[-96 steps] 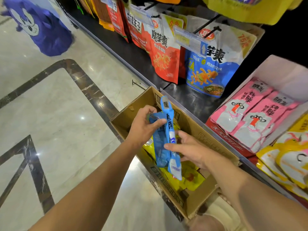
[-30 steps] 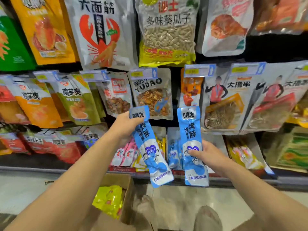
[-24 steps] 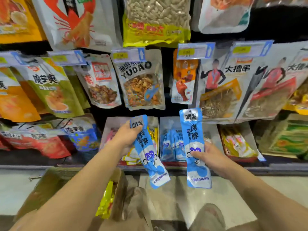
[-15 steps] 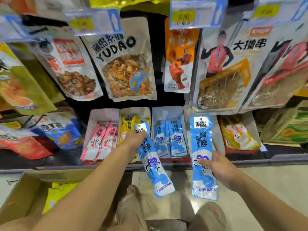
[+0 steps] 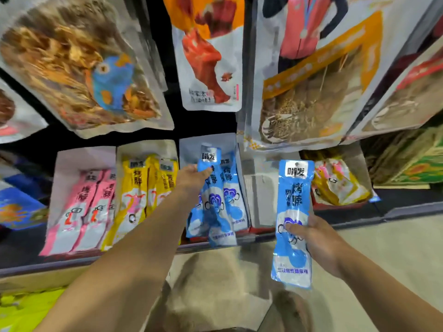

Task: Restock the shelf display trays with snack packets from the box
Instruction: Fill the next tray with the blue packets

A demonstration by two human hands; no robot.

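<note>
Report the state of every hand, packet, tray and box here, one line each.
Left hand: gripping first blue packet.
First blue packet: over the blue tray, not released.
Right hand: gripping second blue packet.
Second blue packet: upright, not in any tray.
Blue tray: holds blue packets.
Box: open, yellow packets inside.

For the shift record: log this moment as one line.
phase: restocking | left hand: holds blue packet over front of blue tray | right hand: holds second blue packet upright before shelf | released: neither
</note>
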